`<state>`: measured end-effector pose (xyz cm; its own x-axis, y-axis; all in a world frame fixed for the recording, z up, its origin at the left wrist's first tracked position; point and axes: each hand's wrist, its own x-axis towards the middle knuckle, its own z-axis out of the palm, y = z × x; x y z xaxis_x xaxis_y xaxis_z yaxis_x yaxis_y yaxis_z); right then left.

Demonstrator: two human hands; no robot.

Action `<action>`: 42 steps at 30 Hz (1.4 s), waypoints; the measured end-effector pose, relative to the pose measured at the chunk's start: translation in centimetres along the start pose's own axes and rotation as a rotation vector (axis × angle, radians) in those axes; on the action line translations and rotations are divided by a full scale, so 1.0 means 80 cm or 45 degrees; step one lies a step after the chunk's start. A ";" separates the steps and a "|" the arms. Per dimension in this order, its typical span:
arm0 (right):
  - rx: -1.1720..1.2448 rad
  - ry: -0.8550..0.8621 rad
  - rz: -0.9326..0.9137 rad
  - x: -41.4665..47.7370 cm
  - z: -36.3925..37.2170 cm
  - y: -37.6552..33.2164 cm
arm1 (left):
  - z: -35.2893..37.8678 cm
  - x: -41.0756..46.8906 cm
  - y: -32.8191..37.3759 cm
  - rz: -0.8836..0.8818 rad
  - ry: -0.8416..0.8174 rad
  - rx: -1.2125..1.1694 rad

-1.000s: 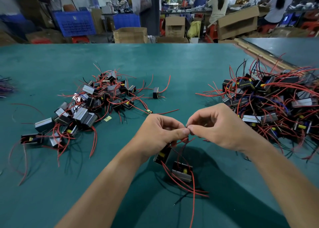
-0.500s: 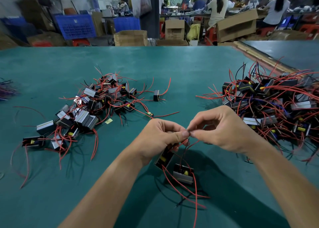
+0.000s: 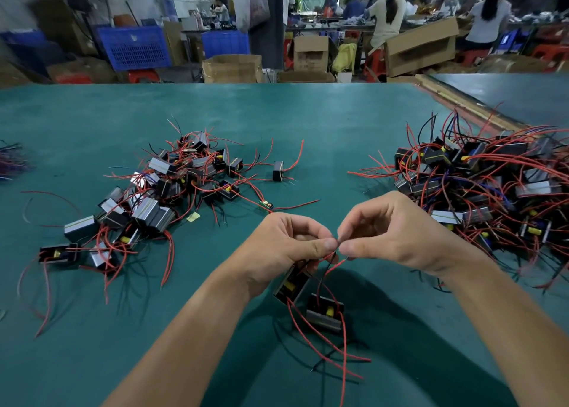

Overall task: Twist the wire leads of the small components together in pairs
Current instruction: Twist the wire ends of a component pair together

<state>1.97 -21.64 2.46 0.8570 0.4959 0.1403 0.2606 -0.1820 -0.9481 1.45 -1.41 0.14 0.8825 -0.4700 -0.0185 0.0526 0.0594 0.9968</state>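
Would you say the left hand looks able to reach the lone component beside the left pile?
Probably not yet: nothing blocks the lone component, but the left hand is pinching wire leads.

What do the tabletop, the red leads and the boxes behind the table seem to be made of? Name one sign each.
Tabletop: probably a matte teal mat or coating, no glare. Red leads: likely plastic-insulated wire, smooth, bending in loose curves. Boxes: apparently brown cardboard, dull, with folded flaps.

Red leads (image 3: 334,349) — black-and-yellow components (image 3: 324,312) — teal table (image 3: 308,114).
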 end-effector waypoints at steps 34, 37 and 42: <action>-0.771 0.259 -0.389 0.010 0.017 0.014 | -0.003 0.004 0.003 -0.170 0.048 0.024; -0.681 0.324 -0.263 0.008 0.015 0.014 | 0.000 0.004 0.004 -0.177 0.126 0.013; -0.395 0.272 -0.066 0.007 0.004 0.006 | -0.001 0.009 0.003 -0.124 0.354 -0.006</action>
<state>2.42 -21.19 1.95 0.9041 0.3289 0.2728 0.3999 -0.4258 -0.8116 2.09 -1.67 0.37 0.9674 -0.2143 -0.1352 0.1448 0.0299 0.9890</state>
